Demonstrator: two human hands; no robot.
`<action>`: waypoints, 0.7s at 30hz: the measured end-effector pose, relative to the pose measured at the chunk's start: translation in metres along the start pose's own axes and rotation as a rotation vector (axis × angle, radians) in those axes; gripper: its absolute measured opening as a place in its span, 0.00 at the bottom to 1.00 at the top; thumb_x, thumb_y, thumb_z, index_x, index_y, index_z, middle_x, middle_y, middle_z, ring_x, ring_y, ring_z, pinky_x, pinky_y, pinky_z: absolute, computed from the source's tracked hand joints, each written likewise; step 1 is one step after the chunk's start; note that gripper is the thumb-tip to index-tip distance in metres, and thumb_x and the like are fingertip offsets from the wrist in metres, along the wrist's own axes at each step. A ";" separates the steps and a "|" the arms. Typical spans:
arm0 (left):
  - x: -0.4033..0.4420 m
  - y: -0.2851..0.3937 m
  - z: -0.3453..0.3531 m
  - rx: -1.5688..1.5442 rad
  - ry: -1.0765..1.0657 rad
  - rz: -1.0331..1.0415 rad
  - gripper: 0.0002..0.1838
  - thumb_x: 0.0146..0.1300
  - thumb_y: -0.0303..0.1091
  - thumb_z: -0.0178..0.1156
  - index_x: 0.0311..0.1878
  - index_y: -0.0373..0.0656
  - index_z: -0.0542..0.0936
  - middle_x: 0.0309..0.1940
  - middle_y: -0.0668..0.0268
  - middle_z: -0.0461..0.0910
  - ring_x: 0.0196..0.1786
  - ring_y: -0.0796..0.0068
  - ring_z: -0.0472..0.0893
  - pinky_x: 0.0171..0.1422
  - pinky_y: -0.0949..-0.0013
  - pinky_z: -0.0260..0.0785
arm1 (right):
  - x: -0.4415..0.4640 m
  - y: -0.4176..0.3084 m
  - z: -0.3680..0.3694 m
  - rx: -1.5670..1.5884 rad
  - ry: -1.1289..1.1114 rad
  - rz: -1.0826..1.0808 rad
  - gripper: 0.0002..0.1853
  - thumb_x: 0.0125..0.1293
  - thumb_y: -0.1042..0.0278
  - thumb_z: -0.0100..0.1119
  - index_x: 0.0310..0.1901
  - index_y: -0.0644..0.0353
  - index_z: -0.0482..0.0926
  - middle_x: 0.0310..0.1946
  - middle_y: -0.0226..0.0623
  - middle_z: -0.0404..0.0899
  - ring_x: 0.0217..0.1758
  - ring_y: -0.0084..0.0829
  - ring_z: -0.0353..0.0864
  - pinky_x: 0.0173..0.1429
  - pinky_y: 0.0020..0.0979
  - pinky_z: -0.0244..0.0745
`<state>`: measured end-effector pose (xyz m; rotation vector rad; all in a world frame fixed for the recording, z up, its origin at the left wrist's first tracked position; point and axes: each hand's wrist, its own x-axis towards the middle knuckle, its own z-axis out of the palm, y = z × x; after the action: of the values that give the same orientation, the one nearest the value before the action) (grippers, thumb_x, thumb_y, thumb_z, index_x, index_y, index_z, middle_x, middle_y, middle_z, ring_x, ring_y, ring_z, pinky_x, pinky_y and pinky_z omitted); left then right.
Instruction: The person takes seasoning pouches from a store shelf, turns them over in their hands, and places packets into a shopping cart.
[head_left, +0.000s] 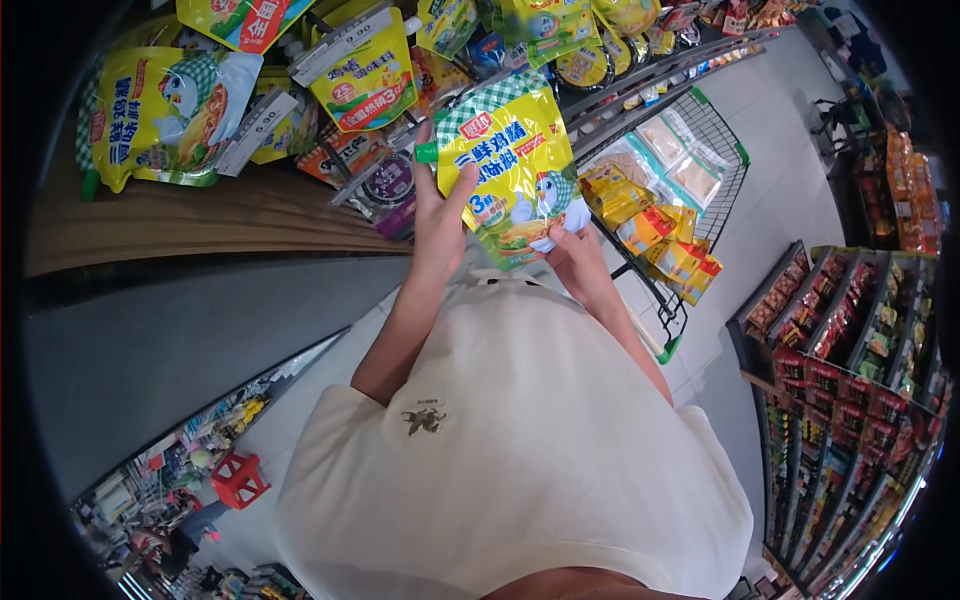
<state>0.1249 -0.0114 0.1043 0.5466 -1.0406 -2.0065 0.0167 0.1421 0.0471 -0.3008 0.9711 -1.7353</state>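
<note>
Between my two hands is a yellow seasoning pouch (520, 150) with a green checked top, a cartoon chicken and a green spout cap on its left side. My left hand (441, 215) grips the pouch's left edge, thumb across the front. At the lower right corner, my right hand (580, 260) pinches the pouch with its thumb on the front. Similar yellow pouches (165, 115) hang or stand on the shelf at the upper left, close beyond my left hand.
A shopping cart (745, 150) with a green-trimmed rim stands to the right, holding yellow packets (640, 215) and clear packs (690, 165). Price tags (262, 130) stick out from the shelf. Packed shelves (850, 340) line the right side. A red stool-like object (240, 480) is at lower left.
</note>
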 end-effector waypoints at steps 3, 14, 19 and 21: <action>0.002 -0.009 -0.003 0.088 0.041 0.155 0.24 0.71 0.30 0.57 0.66 0.41 0.61 0.56 0.63 0.73 0.55 0.77 0.76 0.58 0.70 0.72 | 0.001 -0.003 -0.001 -0.034 -0.018 0.002 0.35 0.64 0.57 0.65 0.66 0.62 0.60 0.61 0.41 0.72 0.63 0.35 0.75 0.66 0.45 0.71; 0.011 -0.012 -0.014 -0.012 0.046 -0.018 0.15 0.74 0.36 0.53 0.57 0.39 0.71 0.50 0.65 0.79 0.49 0.79 0.80 0.51 0.74 0.74 | 0.003 0.000 -0.017 0.198 -0.168 0.021 0.35 0.70 0.48 0.57 0.68 0.62 0.60 0.65 0.40 0.69 0.66 0.35 0.72 0.66 0.43 0.71; 0.014 -0.013 -0.018 -0.035 0.040 0.046 0.14 0.74 0.37 0.53 0.55 0.38 0.73 0.49 0.65 0.80 0.47 0.80 0.80 0.50 0.74 0.74 | 0.003 -0.004 -0.021 0.099 0.017 -0.007 0.26 0.74 0.54 0.52 0.65 0.63 0.62 0.61 0.40 0.73 0.62 0.34 0.76 0.60 0.42 0.76; 0.018 -0.010 -0.023 -0.015 0.049 0.083 0.14 0.74 0.38 0.53 0.54 0.38 0.73 0.48 0.65 0.80 0.47 0.79 0.81 0.49 0.74 0.75 | 0.002 -0.007 -0.026 0.095 0.043 -0.044 0.24 0.75 0.56 0.51 0.64 0.63 0.63 0.59 0.41 0.74 0.61 0.35 0.77 0.59 0.42 0.78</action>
<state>0.1256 -0.0333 0.0823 0.5331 -1.0016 -1.9175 -0.0049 0.1530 0.0348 -0.2257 0.9154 -1.8287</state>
